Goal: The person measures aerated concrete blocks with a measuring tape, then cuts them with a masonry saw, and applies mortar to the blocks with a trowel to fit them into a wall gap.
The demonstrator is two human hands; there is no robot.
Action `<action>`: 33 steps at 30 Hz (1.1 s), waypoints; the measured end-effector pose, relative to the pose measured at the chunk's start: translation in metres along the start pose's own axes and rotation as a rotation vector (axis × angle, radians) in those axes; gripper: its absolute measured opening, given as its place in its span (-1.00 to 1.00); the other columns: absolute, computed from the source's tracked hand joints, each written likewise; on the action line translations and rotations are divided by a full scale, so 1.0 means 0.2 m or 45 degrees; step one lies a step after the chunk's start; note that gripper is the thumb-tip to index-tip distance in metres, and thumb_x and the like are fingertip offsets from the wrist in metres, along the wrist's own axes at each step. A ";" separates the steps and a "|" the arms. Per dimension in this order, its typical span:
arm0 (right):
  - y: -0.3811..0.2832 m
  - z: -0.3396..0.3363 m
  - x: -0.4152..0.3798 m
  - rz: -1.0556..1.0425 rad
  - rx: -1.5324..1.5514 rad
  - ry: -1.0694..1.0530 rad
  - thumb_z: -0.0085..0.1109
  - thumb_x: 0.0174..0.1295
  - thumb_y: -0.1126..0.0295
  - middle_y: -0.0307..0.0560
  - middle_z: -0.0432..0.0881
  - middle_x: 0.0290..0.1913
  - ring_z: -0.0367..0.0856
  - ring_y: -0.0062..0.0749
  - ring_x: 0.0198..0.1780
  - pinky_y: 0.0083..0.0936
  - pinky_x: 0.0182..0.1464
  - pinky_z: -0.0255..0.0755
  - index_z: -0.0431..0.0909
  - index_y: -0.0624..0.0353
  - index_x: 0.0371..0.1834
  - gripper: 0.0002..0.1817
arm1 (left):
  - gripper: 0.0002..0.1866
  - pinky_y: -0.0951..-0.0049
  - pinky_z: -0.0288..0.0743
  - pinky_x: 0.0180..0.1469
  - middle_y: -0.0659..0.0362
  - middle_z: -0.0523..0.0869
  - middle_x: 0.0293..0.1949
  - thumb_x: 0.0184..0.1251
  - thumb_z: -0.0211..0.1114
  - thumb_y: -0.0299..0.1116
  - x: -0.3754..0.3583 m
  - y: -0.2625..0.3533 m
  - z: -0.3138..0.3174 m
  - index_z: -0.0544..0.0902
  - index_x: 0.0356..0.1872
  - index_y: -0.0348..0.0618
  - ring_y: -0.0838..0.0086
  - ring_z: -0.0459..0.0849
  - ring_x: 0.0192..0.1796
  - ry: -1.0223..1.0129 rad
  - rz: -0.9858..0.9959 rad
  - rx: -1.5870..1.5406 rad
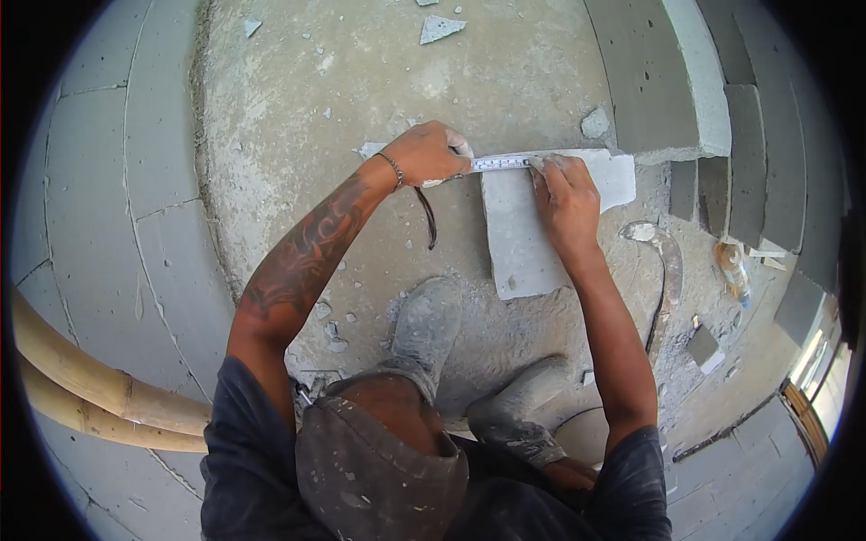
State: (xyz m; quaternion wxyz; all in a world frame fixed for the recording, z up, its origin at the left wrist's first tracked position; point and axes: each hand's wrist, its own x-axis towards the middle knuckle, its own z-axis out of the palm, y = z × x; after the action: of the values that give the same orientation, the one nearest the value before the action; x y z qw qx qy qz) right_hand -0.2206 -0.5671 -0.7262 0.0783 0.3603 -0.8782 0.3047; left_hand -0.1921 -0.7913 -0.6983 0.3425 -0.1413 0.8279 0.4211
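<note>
My left hand is closed around a tape measure, whose case is mostly hidden in the fingers. Its white blade runs to the right, across the top edge of a pale grey block. At the blade's far end my right hand pinches the tape with thumb and fingers, resting over the block. A dark strap hangs below my left hand. Behind the block, a whitish slab piece sticks out to the right of my right hand.
Large grey blocks stand at the upper right. A hooked, dust-covered tool and a plastic bottle lie on the right. Bamboo poles cross the lower left beside a block wall. Broken chips litter the dusty floor.
</note>
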 end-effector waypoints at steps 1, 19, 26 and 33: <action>0.00 0.00 0.00 0.001 0.000 0.003 0.21 -0.12 0.56 -0.02 0.56 -0.26 0.52 -0.16 -0.19 -0.34 -0.18 0.44 0.52 0.25 -0.35 -0.80 | -0.71 0.48 0.41 -0.30 0.12 0.65 -0.45 0.04 0.28 -0.25 -0.01 0.01 0.00 0.67 -0.27 -0.25 0.47 0.54 -0.40 0.034 0.034 0.010; 0.01 0.03 0.02 -0.036 0.000 0.107 0.22 -0.06 0.53 -0.04 0.58 -0.28 0.55 -0.21 -0.24 -0.39 -0.21 0.47 0.55 0.24 -0.35 -0.84 | -0.75 0.42 0.43 -0.26 0.02 0.66 -0.47 0.07 0.20 -0.29 0.01 0.05 0.05 0.69 -0.28 -0.18 0.33 0.59 -0.40 0.154 -0.033 0.139; 0.01 0.04 0.02 -0.007 -0.079 0.101 0.21 -0.05 0.52 -0.04 0.59 -0.29 0.56 -0.21 -0.24 -0.39 -0.21 0.48 0.57 0.20 -0.30 -0.81 | -0.75 0.42 0.42 -0.26 0.03 0.66 -0.46 0.05 0.21 -0.30 0.03 0.04 0.05 0.68 -0.29 -0.20 0.34 0.58 -0.40 0.136 0.001 0.135; 0.00 0.04 0.02 0.016 -0.104 0.098 0.22 -0.03 0.49 -0.05 0.60 -0.29 0.57 -0.23 -0.23 -0.41 -0.19 0.48 0.59 0.16 -0.28 -0.80 | -0.73 0.39 0.47 -0.17 0.02 0.67 -0.45 0.05 0.13 -0.28 0.02 0.05 0.03 0.69 -0.28 -0.12 0.27 0.64 -0.33 0.109 0.028 0.182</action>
State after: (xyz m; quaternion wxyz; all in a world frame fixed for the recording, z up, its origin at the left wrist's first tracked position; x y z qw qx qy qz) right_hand -0.2223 -0.5745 -0.7317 0.1248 0.3394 -0.8885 0.2825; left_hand -0.1978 -0.7813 -0.6980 0.3114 -0.1251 0.8712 0.3584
